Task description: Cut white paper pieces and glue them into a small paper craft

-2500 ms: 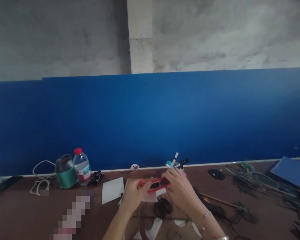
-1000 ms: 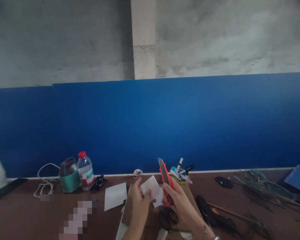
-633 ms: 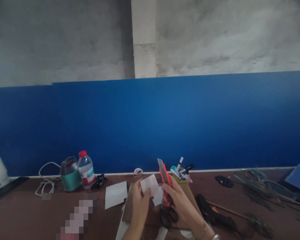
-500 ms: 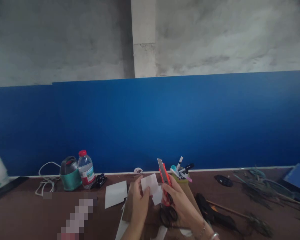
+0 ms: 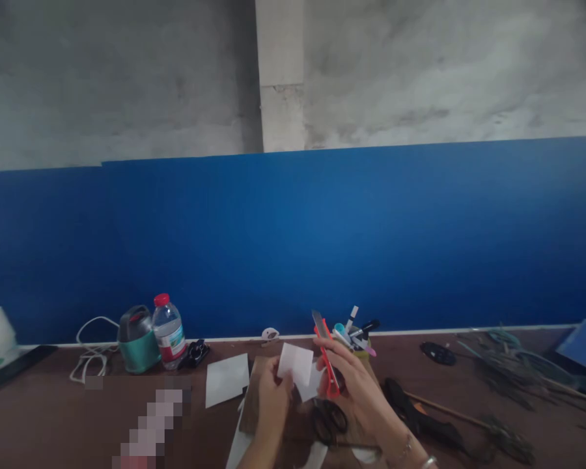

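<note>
Between the thumb and fingers of my left hand [image 5: 273,400] is a small white piece of paper [image 5: 295,365], held up over a brown board [image 5: 254,410]. My right hand [image 5: 354,384] grips a red utility knife [image 5: 327,358] just to the right of the paper, its blade out and pointing up and away. Blade and paper are apart. Another white paper piece [image 5: 310,384] shows partly behind the held one. Below the hands lie black-handled scissors [image 5: 329,420], their blades not clearly seen.
A pen holder with markers [image 5: 354,339] stands behind my right hand. At left are a red-capped bottle [image 5: 170,335], a teal container [image 5: 137,345] and a white sheet [image 5: 227,380]. A black glue gun [image 5: 420,417] and a tangle of thin stems [image 5: 512,371] lie at right.
The knife has turned in my right hand and shifted slightly right, away from the paper. My left hand has tilted the paper a little and moved it slightly right.
</note>
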`<state>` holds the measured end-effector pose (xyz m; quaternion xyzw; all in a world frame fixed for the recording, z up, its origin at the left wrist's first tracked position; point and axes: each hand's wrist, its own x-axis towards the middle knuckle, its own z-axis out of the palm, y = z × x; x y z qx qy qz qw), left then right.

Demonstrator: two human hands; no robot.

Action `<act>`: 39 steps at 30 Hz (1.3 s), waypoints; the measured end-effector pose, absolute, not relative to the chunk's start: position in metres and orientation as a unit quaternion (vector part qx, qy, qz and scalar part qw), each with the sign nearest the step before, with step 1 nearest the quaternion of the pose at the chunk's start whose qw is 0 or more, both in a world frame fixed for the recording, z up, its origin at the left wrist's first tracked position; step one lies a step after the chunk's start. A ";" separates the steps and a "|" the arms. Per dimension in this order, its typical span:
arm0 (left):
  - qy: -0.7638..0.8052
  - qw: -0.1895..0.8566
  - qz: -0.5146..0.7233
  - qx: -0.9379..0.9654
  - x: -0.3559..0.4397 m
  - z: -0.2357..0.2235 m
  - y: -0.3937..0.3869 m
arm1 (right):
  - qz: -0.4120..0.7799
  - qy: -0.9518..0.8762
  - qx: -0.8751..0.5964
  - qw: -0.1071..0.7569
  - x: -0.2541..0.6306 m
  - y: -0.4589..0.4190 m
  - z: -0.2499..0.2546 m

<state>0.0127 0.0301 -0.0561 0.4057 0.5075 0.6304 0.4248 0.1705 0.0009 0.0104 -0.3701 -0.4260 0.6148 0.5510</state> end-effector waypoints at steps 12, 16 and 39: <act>0.490 0.456 0.609 0.425 0.014 -0.051 0.021 | 0.512 -0.459 -0.431 0.584 0.176 -0.004 0.030; 0.458 0.482 0.623 0.412 0.015 -0.054 0.024 | 0.466 -0.424 -0.460 0.626 0.176 -0.004 0.039; 0.454 0.437 0.622 0.465 0.009 -0.077 0.032 | 0.449 -0.393 -0.439 0.672 0.146 0.014 -0.024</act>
